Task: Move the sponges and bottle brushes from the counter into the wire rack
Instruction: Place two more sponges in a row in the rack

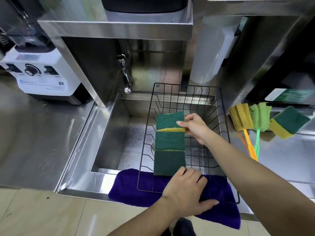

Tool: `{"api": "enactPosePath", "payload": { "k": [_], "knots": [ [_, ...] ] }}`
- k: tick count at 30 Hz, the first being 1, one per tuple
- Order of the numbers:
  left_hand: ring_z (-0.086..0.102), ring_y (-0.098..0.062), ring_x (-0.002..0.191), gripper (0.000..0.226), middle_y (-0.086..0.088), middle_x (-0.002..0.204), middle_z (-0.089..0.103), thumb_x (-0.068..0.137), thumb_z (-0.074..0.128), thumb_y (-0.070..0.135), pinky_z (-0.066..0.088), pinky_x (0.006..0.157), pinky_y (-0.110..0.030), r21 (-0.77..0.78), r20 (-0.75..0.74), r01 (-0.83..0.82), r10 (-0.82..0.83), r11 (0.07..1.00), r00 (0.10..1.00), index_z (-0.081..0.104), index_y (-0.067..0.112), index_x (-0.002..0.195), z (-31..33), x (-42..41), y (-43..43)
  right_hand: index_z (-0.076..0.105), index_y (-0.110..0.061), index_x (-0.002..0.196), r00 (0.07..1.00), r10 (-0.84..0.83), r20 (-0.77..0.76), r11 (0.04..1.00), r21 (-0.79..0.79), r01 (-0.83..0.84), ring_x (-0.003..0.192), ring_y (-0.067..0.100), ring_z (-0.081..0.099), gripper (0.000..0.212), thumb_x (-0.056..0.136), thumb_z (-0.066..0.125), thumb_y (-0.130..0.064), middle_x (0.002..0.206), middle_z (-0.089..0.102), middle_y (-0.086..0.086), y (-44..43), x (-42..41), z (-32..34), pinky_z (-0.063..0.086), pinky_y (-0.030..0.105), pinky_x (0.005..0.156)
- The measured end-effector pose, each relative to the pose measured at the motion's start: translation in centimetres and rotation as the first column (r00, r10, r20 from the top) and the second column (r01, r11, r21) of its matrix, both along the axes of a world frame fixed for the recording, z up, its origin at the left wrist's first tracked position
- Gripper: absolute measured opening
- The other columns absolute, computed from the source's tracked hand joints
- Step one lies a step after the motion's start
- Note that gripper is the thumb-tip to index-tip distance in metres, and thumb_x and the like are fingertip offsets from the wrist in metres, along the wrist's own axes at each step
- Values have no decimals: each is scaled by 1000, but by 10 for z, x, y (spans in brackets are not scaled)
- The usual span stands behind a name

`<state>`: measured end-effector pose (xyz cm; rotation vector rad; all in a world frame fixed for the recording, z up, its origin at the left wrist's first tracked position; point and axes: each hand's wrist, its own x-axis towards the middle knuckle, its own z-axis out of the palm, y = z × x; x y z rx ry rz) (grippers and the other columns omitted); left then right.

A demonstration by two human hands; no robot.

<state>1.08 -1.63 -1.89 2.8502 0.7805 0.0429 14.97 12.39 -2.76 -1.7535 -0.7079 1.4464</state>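
Seat third sponge (170, 122) flat behind row w/ right hand (196, 126) pinching it; left hand (185, 189) spread, steadying wire rack (225, 126).

I see three green sponges (170, 145) with yellow edges in a black wire rack (223, 116), a purple cloth (219, 212) beneath, and orange (240, 117) and green brushes (260, 116) beside.

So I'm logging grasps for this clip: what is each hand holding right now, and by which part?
The right hand pinches the far sponge at its right edge. The left hand holds nothing; it rests on the wire rack.
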Motion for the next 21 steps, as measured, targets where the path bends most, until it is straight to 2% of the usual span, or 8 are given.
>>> {"api": "enactPosePath", "payload": {
  "k": [2, 5, 7, 10, 12, 14, 18, 21],
  "knots": [
    [50, -20, 85, 62, -3, 90, 59, 87, 32, 66, 41, 80, -35, 1, -19, 4, -4, 1000, 1000, 61, 12, 95, 0, 1, 0, 45, -12, 97, 996, 40, 77, 999, 8, -41, 87, 23, 53, 32, 80, 72, -17, 106, 54, 12, -1, 3, -2, 47, 36, 77],
    [49, -22, 88, 64, -5, 94, 58, 87, 30, 66, 39, 83, -38, -17, -49, -1, 0, 1000, 999, 59, 11, 97, 1, 3, 1, 49, -7, 110, 947, 172, 270, 985, -15, -174, 97, 22, 50, 39, 83, 69, -26, 108, 54, 9, -3, 10, -5, 38, 31, 83],
    [47, -23, 92, 65, -6, 99, 57, 88, 30, 67, 36, 86, -39, -45, -73, 15, -18, 999, 997, 58, 10, 102, 2, 11, 1, 49, -2, 122, 914, 183, 362, 983, -35, -183, 100, 23, 53, 48, 85, 66, -29, 113, 57, 9, -8, 19, -9, 40, 31, 84],
    [48, -24, 93, 66, -7, 100, 57, 88, 30, 67, 36, 87, -40, -53, -94, 15, -20, 998, 995, 59, 10, 102, 4, 10, 1, 46, -6, 129, 881, 202, 427, 979, -54, -198, 112, 27, 56, 52, 88, 60, -35, 129, 60, 13, -11, 12, -12, 43, 36, 94],
    [48, -24, 94, 67, -7, 101, 57, 88, 29, 67, 35, 86, -40, -69, -106, 1, -9, 998, 994, 59, 9, 102, 5, 9, 1, 46, -7, 128, 859, 230, 458, 972, -59, -228, 116, 29, 56, 51, 89, 58, -37, 129, 60, 13, -11, 4, -12, 44, 37, 96],
    [47, -26, 96, 66, -9, 103, 56, 89, 29, 67, 34, 88, -41, -99, -116, -10, -1, 995, 993, 57, 8, 103, 7, 14, 0, 49, -8, 125, 844, 224, 487, 971, -37, -236, 111, 28, 58, 47, 89, 57, -36, 123, 62, 10, -12, 0, -7, 46, 37, 94],
    [47, -29, 99, 66, -11, 106, 57, 89, 28, 67, 32, 90, -42, -163, -156, -9, -17, 987, 988, 53, 8, 106, 8, 32, -6, 60, -10, 107, 870, 21, 492, 981, 158, -114, 86, 22, 59, 24, 90, 56, -28, 90, 61, 3, -19, 20, 12, 47, 32, 77],
    [50, -28, 101, 72, -11, 110, 58, 84, 22, 70, 33, 90, -42, -177, -169, 9, -40, 984, 985, 53, 10, 108, 6, 45, -7, 61, -14, 92, 844, -221, 489, 943, 329, 57, 78, 30, 63, 9, 90, 54, -20, 70, 57, -4, -27, 54, 28, 52, 42, 74]
  ]
}}
